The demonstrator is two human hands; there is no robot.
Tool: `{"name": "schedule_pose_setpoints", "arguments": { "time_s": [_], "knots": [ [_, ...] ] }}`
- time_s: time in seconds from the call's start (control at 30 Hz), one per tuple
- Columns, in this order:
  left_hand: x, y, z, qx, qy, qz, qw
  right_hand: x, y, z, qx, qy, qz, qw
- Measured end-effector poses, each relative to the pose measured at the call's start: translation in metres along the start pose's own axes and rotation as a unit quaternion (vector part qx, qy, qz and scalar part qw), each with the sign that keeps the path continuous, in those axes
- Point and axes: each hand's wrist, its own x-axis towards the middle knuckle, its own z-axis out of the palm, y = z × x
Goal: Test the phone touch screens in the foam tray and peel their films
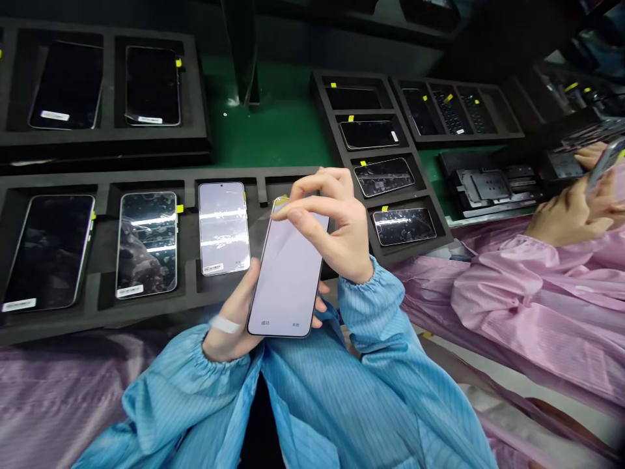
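Head view, first speaker: What lies at the centre of the field?

Second speaker: A smartphone [288,273], its pale lilac screen facing up, tilted and held above the front edge of a black foam tray [146,174]. A yellow tab [280,201] marks its top edge.

First speaker: State of the grip?

Second speaker: Both hands grasp it. The left hand [232,312] cradles the lower part from beneath, and a white wristband [225,324] circles that wrist. The right hand [336,228] pinches the top end between thumb and fingers [312,195]. Both cuffs belong to a blue striped smock [371,312].

First speaker: And around the hands?

Second speaker: At 9 o'clock, further phones [223,228] lie in the foam tray's compartments. At 1 o'clock, a second foam tray [322,98] holds glass-fronted panels [383,177] on a green bench mat [268,124]. At 3 o'clock, a co-worker in a pink smock [537,293] holds a phone [605,163] beside a metal fixture [488,185].
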Motion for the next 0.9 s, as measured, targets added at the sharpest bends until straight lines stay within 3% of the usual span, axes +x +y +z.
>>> {"name": "schedule_pose_setpoints", "arguments": {
  "time_s": [0.13,0.5,0.67,0.9],
  "knots": [
    [-0.003,0.001,0.0,-0.029,-0.026,0.001,0.999,-0.008,0.009,-0.002,-0.008,0.039,0.009,0.999],
    [-0.009,0.007,0.006,-0.054,-0.017,0.014,0.998,-0.019,0.019,0.009,0.066,0.112,0.09,0.987],
    [-0.011,0.009,0.014,-0.07,-0.028,0.027,0.997,-0.019,0.024,0.016,0.083,0.119,0.095,0.985],
    [-0.013,0.009,0.019,-0.091,-0.025,0.022,0.995,-0.015,0.026,0.02,0.023,0.103,0.101,0.989]
  ]
}}
